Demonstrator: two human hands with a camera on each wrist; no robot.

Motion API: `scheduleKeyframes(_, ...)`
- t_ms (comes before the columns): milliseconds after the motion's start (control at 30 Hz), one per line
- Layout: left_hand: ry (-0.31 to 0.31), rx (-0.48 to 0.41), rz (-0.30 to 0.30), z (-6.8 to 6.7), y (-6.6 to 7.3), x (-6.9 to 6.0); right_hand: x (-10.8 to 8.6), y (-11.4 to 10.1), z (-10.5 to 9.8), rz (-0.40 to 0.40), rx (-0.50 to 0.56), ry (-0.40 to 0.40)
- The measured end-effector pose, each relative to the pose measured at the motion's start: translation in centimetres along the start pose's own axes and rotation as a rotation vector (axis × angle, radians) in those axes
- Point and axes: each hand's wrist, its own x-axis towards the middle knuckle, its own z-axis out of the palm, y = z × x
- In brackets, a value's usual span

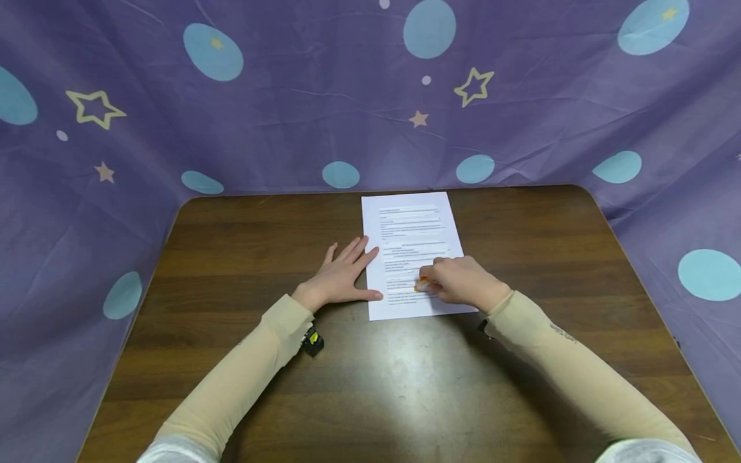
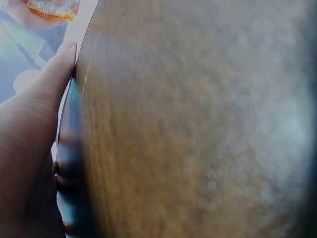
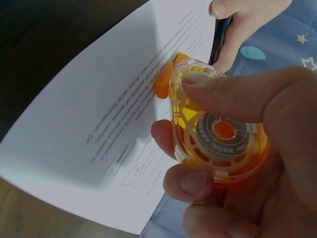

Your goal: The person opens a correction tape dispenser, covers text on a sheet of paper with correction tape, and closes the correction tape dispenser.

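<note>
A printed sheet of paper lies on the wooden table, with white strips over some of its lines. My right hand grips a correction tape dispenser, clear-bodied with orange and yellow parts, between thumb and curled fingers. The dispenser's orange tip end is at the printed lines, low on the sheet; whether it touches the paper is hard to tell. With its fingers spread, my left hand rests flat at the sheet's left edge, fingertips on the paper. The left wrist view shows mostly its thumb and blurred tabletop.
The brown wooden table reaches back to a purple curtain printed with stars and blue spots, which also hangs along both sides. A small black device sits at the left wrist.
</note>
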Motion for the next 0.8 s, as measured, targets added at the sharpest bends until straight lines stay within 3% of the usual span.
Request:
scheduleKeyframes(300, 0.007, -0.005, 0.008, 0.0, 0.1, -0.1, -0.8, 0.5, 0.1, 0.011, 0.005, 0.04)
scheduleKeyframes(533, 0.02, -0.011, 0.013, -0.1, 0.1, -0.1, -1.1, 0.4, -0.1, 0.013, 0.024, 0.013)
scheduleKeyframes(800, 0.017, -0.02, 0.018, 0.1, -0.1, 0.0, -1.9, 1.9, 0.1, 0.037, 0.067, 0.033)
